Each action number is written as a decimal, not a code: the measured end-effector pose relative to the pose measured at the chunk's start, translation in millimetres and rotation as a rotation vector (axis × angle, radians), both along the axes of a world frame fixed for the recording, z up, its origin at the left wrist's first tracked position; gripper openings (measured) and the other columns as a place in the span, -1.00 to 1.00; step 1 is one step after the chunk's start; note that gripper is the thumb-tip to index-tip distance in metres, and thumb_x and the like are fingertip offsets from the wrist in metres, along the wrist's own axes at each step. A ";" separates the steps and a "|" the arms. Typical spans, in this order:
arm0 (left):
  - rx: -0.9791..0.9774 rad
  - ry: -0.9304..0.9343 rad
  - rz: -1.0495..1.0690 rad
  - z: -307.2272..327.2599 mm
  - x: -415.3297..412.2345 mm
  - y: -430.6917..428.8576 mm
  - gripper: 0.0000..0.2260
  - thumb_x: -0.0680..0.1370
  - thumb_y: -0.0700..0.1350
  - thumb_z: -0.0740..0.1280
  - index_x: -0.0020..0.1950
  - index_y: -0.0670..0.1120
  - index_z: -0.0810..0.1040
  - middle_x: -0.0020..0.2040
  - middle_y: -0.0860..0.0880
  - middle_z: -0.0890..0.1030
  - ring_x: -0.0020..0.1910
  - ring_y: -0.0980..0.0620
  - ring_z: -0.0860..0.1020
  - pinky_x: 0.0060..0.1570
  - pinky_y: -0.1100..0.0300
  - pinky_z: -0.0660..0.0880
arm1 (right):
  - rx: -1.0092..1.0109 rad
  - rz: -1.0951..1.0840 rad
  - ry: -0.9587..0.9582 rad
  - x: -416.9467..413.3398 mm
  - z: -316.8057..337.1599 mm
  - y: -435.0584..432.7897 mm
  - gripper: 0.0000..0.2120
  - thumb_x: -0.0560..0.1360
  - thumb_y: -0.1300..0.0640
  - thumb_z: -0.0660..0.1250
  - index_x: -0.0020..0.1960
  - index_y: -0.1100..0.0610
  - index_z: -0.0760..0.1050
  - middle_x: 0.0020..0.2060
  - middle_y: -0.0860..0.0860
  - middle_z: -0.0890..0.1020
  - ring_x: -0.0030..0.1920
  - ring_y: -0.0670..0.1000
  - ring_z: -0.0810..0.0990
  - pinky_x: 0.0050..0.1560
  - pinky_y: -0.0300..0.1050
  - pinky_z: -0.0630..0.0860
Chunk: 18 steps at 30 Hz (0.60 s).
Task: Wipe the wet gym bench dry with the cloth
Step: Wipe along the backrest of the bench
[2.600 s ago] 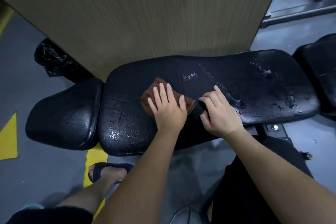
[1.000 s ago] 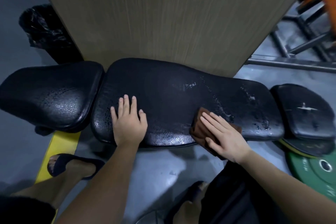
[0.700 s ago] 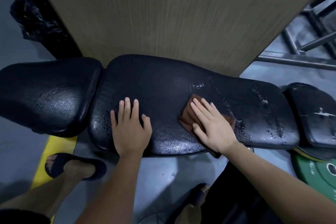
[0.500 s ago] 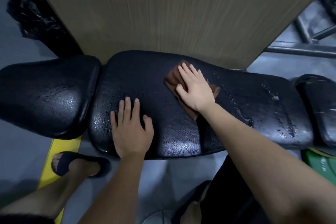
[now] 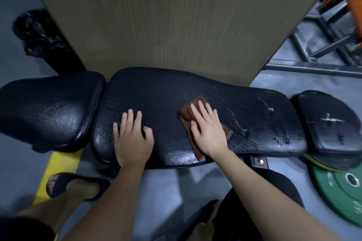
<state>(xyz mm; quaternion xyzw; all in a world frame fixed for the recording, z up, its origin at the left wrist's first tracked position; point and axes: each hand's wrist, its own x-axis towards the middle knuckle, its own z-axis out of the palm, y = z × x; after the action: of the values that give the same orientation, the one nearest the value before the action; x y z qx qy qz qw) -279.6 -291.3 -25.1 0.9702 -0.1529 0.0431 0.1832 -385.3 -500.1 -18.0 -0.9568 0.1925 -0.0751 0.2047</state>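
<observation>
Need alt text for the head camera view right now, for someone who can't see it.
A person's right hand presses a brown cloth flat on the middle of a wet black gym bench, while the left hand rests flat on the pad beside it. Water drops remain to the right of the cloth.

The bench is black, bumpy and shiny, with wet drops on its right part. The brown cloth looks soft and matt. The board behind looks like wood, and the floor is smooth and grey.
</observation>
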 end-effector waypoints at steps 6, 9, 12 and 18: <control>0.049 -0.029 -0.038 1.0 -1.3 1.9 -0.45 0.57 0.01 0.08 0.55 -0.11 0.40 0.58 -0.14 0.34 0.59 -0.12 0.24 0.57 -0.17 0.10 | -0.136 -0.081 -0.019 -45.6 -12.8 19.7 -0.49 0.63 0.00 0.10 0.55 0.12 0.36 0.52 0.17 0.40 0.53 0.28 0.31 0.52 0.25 0.28; 0.065 -0.012 -0.030 -1.5 -0.8 1.1 -0.44 0.58 0.03 0.05 0.58 -0.09 0.35 0.60 -0.11 0.30 0.61 -0.08 0.19 0.59 -0.15 0.06 | -0.298 -0.136 0.007 -22.7 -7.9 19.7 -0.50 0.56 -0.02 0.21 0.44 0.14 0.48 0.23 0.24 0.57 0.19 0.31 0.51 0.19 0.18 0.49; 0.035 -0.020 -0.005 -7.3 0.4 0.7 -0.46 0.59 0.03 0.06 0.57 -0.06 0.36 0.60 -0.09 0.30 0.62 -0.06 0.18 0.60 -0.13 0.04 | -0.302 -0.148 0.003 23.4 -1.9 7.5 -0.50 0.53 -0.03 0.22 0.39 0.19 0.48 0.20 0.25 0.53 0.23 0.33 0.48 0.29 0.22 0.41; 0.000 -0.024 0.024 -13.6 3.4 -0.3 -0.47 0.58 0.02 0.08 0.56 -0.04 0.39 0.60 -0.06 0.32 0.61 -0.02 0.19 0.60 -0.11 0.04 | -0.187 -0.265 0.072 136.5 -3.7 -39.7 -0.40 0.62 -0.01 0.07 0.60 0.21 0.21 0.60 0.13 0.26 0.60 0.16 0.19 0.62 0.15 0.00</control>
<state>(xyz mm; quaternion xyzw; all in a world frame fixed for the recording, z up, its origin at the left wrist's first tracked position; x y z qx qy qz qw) -276.1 -291.5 -38.7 0.9714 -0.1432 0.0567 0.1807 -248.7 -539.8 -21.7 -0.9400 0.3163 -0.0847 0.0961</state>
